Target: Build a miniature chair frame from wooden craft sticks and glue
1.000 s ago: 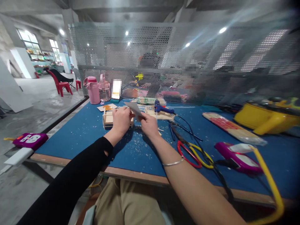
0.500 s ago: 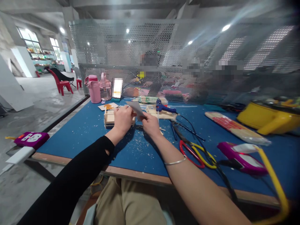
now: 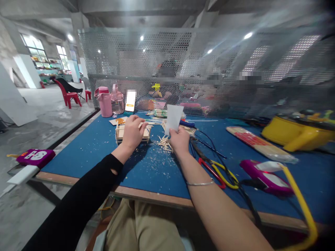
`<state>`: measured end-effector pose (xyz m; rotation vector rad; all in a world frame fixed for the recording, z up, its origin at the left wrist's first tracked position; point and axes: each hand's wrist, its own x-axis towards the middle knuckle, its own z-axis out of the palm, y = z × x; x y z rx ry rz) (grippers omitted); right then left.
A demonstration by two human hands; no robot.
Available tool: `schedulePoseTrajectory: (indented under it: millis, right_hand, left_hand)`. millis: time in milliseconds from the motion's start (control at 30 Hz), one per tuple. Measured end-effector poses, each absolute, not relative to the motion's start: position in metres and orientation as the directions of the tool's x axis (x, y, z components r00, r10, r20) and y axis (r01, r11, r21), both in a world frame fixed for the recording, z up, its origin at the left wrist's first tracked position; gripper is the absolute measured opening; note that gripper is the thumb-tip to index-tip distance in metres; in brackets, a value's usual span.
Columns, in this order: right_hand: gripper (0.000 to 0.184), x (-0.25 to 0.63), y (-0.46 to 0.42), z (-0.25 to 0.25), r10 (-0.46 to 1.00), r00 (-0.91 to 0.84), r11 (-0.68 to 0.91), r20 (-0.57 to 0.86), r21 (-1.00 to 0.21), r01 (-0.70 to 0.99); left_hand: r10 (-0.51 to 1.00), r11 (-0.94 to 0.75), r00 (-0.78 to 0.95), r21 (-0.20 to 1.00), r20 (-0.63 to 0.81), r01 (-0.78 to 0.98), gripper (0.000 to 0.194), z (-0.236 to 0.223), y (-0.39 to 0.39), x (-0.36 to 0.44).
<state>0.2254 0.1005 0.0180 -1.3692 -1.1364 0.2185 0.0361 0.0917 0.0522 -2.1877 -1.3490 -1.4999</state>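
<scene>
My right hand point(image 3: 180, 141) pinches a pale sheet of paper or card point(image 3: 174, 118) by its lower edge, so that it stands upright. Below it on the table lies a small heap of short wooden sticks point(image 3: 164, 143). My left hand point(image 3: 134, 129) hovers at a small box-like frame of wooden sticks point(image 3: 120, 134), covering its middle. The left fingers are bent and a little apart, with nothing visible in them. Behind the sheet, a second flat wooden stick piece point(image 3: 190, 130) and the blue glue gun point(image 3: 187, 124) are partly hidden.
Pliers with red and yellow handles point(image 3: 226, 176) and a purple power strip point(image 3: 267, 177) with a yellow cable lie at right. Farther back are bagged sticks point(image 3: 261, 143) and a yellow bag point(image 3: 285, 130). A pink jug point(image 3: 105, 103) and a phone point(image 3: 130, 101) stand at the back left.
My hands have moved apart. The sheet, earlier between both hands, is now in the right hand alone, raised upright and farther right. The stick heap has come into view.
</scene>
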Motion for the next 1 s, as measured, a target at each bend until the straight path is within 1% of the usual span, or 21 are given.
schedulePoseTrajectory:
  millis: [100,167,233,267,333,400,433,500,567,633,667,767,900,1000]
  right_hand:
    - [0.022,0.226,0.104,0.02,0.695,0.568,0.301,0.442,-0.895,0.329]
    - [0.019,0.222,0.103,0.022,0.707,0.587,0.312,0.394,-0.919,0.242]
    - [0.019,0.216,0.101,0.025,0.755,0.579,0.3,0.307,-0.947,0.112]
    - [0.019,0.213,0.099,0.026,0.798,0.552,0.275,0.243,-0.961,0.025]
    - [0.02,0.206,0.096,0.027,0.897,0.428,0.195,0.115,-0.97,-0.148]
    - [0.019,0.201,0.093,0.028,0.963,0.265,0.118,0.047,-0.959,-0.258]
    - [0.018,0.198,0.091,0.029,0.979,0.201,0.096,0.038,-0.953,-0.287]
    - [0.017,0.195,0.088,0.03,0.99,0.135,0.074,0.031,-0.943,-0.325]
    - [0.017,0.192,0.085,0.032,0.994,0.108,0.052,0.016,-0.937,-0.344]
    - [0.016,0.191,0.084,0.033,0.997,0.083,0.035,0.007,-0.938,-0.344]
    - [0.016,0.19,0.083,0.033,0.997,0.072,0.03,0.006,-0.94,-0.339]
    - [0.014,0.189,0.083,0.034,0.998,0.068,0.025,0.002,-0.941,-0.338]
    - [0.013,0.187,0.084,0.036,0.996,0.087,0.002,-0.03,-0.936,-0.353]
    - [0.012,0.184,0.083,0.038,0.993,0.109,-0.009,-0.053,-0.93,-0.367]
  left_hand:
    - [0.477,-0.6,-0.12,0.423,0.871,0.679,0.017,0.061,0.088,0.019]
    - [0.45,-0.614,-0.193,0.459,0.872,0.642,0.019,0.064,0.082,0.004]
    - [0.471,-0.595,-0.239,0.506,0.849,0.625,0.022,0.061,0.075,-0.014]
    - [0.503,-0.556,-0.278,0.552,0.818,0.621,0.024,0.057,0.072,-0.023]
    - [0.613,-0.461,-0.319,0.655,0.723,0.599,0.03,0.048,0.066,-0.041]
    - [0.75,-0.363,-0.313,0.758,0.582,0.541,0.029,0.038,0.064,-0.054]
    - [0.817,-0.315,-0.299,0.816,0.493,0.484,0.029,0.034,0.065,-0.058]
    - [0.908,-0.222,-0.278,0.923,0.313,0.314,0.031,0.028,0.07,-0.061]
    - [0.955,-0.136,-0.247,0.982,0.165,0.132,0.037,0.026,0.076,-0.059]
    - [0.981,-0.07,-0.18,0.998,0.068,-0.008,0.039,0.027,0.083,-0.055]
    - [0.989,-0.052,-0.139,0.997,0.042,-0.065,0.039,0.028,0.085,-0.054]
    - [0.997,-0.061,-0.05,0.983,0.054,-0.173,0.038,0.029,0.089,-0.052]
    - [0.995,-0.101,-0.008,0.972,0.102,-0.212,0.036,0.028,0.089,-0.053]
    - [0.99,-0.141,-0.014,0.972,0.141,-0.189,0.033,0.026,0.088,-0.052]
